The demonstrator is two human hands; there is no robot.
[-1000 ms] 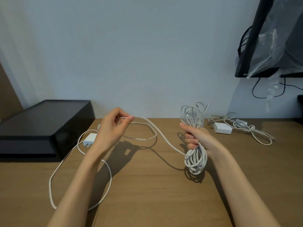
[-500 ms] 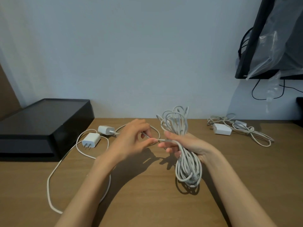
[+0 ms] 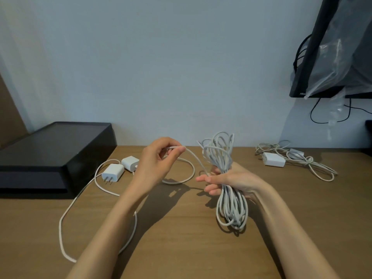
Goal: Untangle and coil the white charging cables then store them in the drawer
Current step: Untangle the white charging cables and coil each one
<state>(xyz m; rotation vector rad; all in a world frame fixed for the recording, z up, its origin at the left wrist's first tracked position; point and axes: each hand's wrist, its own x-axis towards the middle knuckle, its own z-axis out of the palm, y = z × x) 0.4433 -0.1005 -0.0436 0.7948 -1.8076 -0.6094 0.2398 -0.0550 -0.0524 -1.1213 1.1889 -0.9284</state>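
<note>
Nearest, the slack tail of a white cable loops across the tabletop under the left forearm. Further in, the right hand has its grip closed round the middle of the coil, whose turns hang down toward the wood. Just beside it, the left hand has its grip pinched on the free strand. Beyond lie two plug adapters next to a black box, and a second cable bundle sits far right. No drawer shows. The risk, I judge, is that drawing in slack drags the adapters, which may catch on the box or a loop, and the jerk could slip the coil's turns into a tangle.
</note>
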